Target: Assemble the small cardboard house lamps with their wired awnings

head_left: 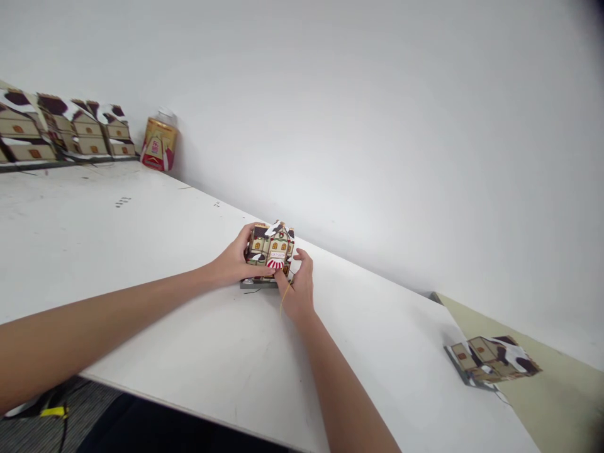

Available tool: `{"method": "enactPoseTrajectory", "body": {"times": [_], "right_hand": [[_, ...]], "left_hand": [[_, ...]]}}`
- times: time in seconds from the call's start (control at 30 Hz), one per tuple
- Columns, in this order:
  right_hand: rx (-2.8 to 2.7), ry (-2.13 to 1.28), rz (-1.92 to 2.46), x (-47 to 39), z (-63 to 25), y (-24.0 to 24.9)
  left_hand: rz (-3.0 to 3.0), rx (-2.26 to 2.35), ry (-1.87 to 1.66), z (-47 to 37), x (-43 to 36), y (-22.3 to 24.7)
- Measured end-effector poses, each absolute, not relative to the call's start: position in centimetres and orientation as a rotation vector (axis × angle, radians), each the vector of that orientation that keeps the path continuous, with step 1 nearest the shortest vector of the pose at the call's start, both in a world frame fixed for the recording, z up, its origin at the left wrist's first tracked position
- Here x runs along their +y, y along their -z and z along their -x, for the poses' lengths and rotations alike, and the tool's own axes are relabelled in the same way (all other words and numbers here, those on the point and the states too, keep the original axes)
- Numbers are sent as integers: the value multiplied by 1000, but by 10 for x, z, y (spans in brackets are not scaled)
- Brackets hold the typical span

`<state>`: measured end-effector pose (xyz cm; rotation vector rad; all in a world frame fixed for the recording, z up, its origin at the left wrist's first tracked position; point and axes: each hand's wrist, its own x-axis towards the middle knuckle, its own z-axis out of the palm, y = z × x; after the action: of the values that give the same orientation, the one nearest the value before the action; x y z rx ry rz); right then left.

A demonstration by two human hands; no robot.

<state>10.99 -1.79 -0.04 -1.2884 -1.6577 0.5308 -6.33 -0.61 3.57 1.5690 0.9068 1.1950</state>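
A small model house point(275, 248) with snow-patched dark roofs, a sign and a red-and-white striped awning stands upright on a grey base on the white table. My left hand point(236, 261) wraps around its left side, thumb lying across the front below the awning. At the lower right front, my right hand point(299, 286) has its thumb against the house. The right index finger is curled beside the wall, with a small gap; the other fingertips are partly hidden. A thin yellow strand point(285, 297) hangs over the right hand near the thumb.
Several similar model houses point(89, 129) stand in a row at the back left, with a gold-and-red package point(159, 143) beside them. Another model house point(493, 358) stands at the right on the white table point(189, 352). A white wall point(353, 126) borders the table's far edge.
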Motion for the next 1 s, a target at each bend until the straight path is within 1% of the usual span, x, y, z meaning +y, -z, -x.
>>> {"method": "enactPoseTrajectory", "body": {"times": [0.3,0.53,0.73,1.0], "right_hand": [[-1603,-681,1052,-16,-114,5],[-1659,-818,1062,-15,-115,0],[-1663,-778,1083,-15,-116,0],[-1605,-874,1126,-14,-114,1]], "left_hand": [[-1596,865,-1183,63,-7,-37],[-1613,822,-1165,65,-5,-34],[-1641,827,-1186,66,-4,-35],[-1642,849,-1179,67,-2,-35]]}}
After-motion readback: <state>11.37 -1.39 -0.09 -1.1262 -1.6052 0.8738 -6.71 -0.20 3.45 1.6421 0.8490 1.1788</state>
